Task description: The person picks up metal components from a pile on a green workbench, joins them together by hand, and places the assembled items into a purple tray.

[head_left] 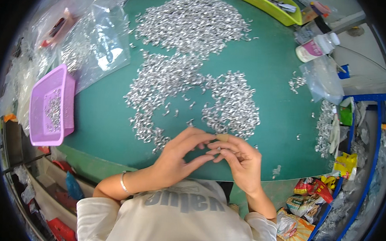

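Both my hands meet over the near edge of the green table, fingertips close together. My right hand (244, 164) is closed in a pinch, with a small silvery metal piece (219, 148) between thumb and fingers. A tan finger cover (222, 137) sits on one of its fingertips. My left hand (176, 157) is bent with its fingertips against those of the right; whatever it grips is hidden. Just beyond lies a heap of small curved metal pieces (232, 103), joined to a wider spread (160, 80) and a large far pile (193, 19).
At left stand a purple basket (67, 110) with some metal pieces and clear plastic bags (106, 43). A yellow-green tray (288, 17), a white bottle (314, 47) and a plastic bag (326, 79) lie at far right. A blue rack (375, 141) stands beside the table.
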Motion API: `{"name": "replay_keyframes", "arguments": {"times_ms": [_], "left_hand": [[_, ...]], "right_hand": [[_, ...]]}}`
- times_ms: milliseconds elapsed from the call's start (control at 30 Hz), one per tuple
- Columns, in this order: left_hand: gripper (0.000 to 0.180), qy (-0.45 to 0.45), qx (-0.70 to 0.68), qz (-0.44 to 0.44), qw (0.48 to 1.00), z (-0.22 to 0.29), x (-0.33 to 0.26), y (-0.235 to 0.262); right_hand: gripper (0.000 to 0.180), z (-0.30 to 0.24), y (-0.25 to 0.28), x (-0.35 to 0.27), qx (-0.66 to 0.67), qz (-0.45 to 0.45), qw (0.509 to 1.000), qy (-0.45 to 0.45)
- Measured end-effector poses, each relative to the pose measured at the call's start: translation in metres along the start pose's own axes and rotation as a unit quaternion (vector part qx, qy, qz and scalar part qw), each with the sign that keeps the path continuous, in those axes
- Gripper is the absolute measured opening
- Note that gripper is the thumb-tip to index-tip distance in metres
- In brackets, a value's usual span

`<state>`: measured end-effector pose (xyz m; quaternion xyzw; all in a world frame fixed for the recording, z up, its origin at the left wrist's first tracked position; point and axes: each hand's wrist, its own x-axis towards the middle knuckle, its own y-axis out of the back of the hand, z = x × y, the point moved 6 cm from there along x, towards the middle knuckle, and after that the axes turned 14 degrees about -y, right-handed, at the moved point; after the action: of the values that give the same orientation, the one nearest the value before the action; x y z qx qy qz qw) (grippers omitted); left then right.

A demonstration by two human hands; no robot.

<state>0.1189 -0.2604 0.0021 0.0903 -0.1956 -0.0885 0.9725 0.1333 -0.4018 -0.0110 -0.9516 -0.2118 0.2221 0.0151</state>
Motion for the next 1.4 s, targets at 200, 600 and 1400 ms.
{"name": "replay_keyframes", "arguments": {"times_ms": [200, 600, 1400], "left_hand": [[0.030, -0.113, 0.130, 0.017, 0.985, 0.009, -0.011, 0.000], [0.016, 0.031, -0.134, 0.095, 0.986, -0.004, -0.017, 0.010], [0.017, 0.119, -0.205, 0.093, 0.967, -0.016, -0.029, 0.010]], "right_hand": [[0.032, -0.002, -0.017, -0.009, -0.027, 0.043, 0.998, 0.034], [0.021, -0.006, -0.020, -0.017, -0.011, 0.072, 0.996, 0.050], [0.016, -0.008, -0.022, -0.015, -0.148, 0.110, 0.974, 0.134]]}}
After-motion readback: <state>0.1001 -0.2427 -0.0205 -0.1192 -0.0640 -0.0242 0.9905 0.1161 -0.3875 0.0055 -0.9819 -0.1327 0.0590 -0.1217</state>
